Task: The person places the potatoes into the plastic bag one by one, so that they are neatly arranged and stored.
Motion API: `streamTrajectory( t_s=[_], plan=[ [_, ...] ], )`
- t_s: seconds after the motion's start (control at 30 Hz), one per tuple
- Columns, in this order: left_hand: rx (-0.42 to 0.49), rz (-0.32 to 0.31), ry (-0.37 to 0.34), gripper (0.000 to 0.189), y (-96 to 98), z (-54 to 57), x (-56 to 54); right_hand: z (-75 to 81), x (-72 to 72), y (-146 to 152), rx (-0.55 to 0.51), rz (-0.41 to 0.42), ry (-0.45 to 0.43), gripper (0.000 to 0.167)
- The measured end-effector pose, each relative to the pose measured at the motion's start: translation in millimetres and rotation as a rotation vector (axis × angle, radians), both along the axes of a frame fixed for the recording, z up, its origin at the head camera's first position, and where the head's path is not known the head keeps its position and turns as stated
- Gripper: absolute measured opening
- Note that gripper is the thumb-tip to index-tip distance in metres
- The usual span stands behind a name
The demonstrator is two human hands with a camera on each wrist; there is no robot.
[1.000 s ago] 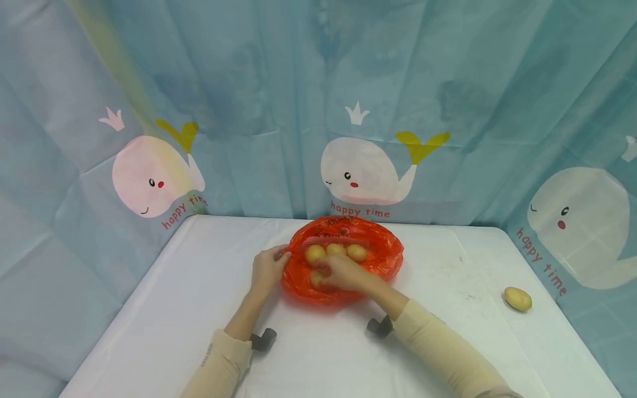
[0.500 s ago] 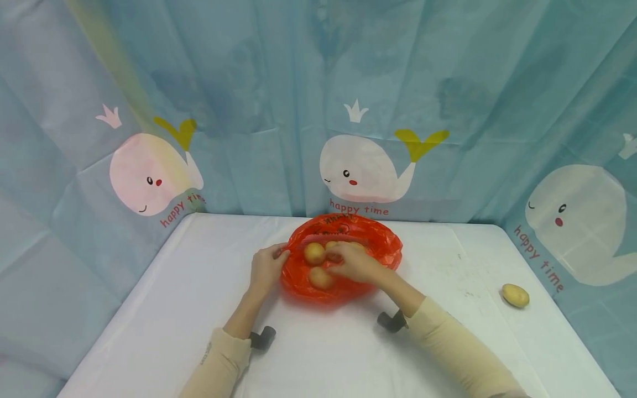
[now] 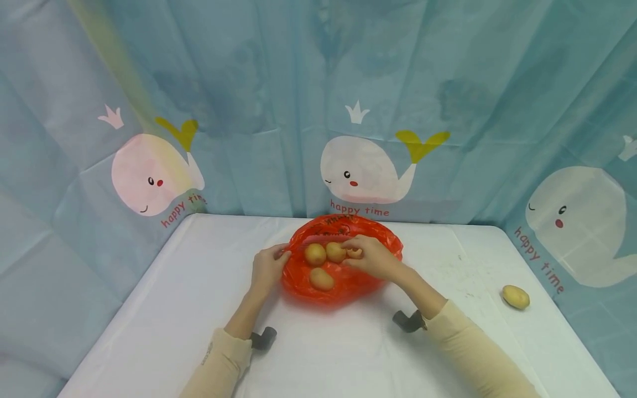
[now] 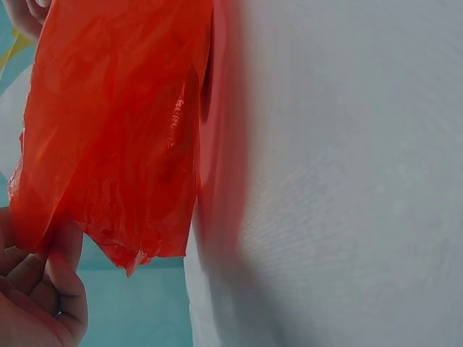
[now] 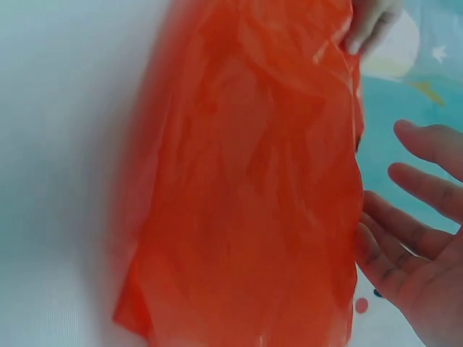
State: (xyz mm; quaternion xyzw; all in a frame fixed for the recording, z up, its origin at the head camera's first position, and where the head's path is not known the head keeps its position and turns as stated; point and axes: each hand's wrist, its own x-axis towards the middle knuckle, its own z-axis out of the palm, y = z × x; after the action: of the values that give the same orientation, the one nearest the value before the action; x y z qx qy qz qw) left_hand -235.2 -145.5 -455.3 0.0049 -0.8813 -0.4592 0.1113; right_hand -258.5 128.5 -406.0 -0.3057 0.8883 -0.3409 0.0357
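An orange-red plastic bag stands with its mouth spread at the far middle of the table. Inside it are several potatoes, among them a left one, a middle one and a front one. My left hand pinches the left rim of the bag between thumb and fingers, as the left wrist view also shows. Over the bag's right side is my right hand, partly covering another potato. In the right wrist view its fingers are spread, holding nothing, some beside the bag's rim.
A single potato lies on the white table near its right edge. Behind the table hangs a blue-green curtain printed with whales. Each wrist carries a dark camera mount.
My right hand has moved right, away from the front potato and across the bag, uncovering the left and middle potatoes. My left hand keeps its pinch on the rim.
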Motion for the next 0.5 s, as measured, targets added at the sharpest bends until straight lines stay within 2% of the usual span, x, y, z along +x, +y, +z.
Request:
streamTrajectory(
  t_s=[0.3, 0.5],
  plan=[
    [-0.004, 0.001, -0.002, 0.03, 0.1, 0.3, -0.9, 7.7, 2.7, 22.7, 0.051, -0.079, 0.075, 0.032],
    [0.002, 0.004, -0.023, 0.031, 0.0, 0.4, 0.4, 10.3, 4.3, 35.5, 0.042, -0.089, 0.073, 0.034]
  ],
)
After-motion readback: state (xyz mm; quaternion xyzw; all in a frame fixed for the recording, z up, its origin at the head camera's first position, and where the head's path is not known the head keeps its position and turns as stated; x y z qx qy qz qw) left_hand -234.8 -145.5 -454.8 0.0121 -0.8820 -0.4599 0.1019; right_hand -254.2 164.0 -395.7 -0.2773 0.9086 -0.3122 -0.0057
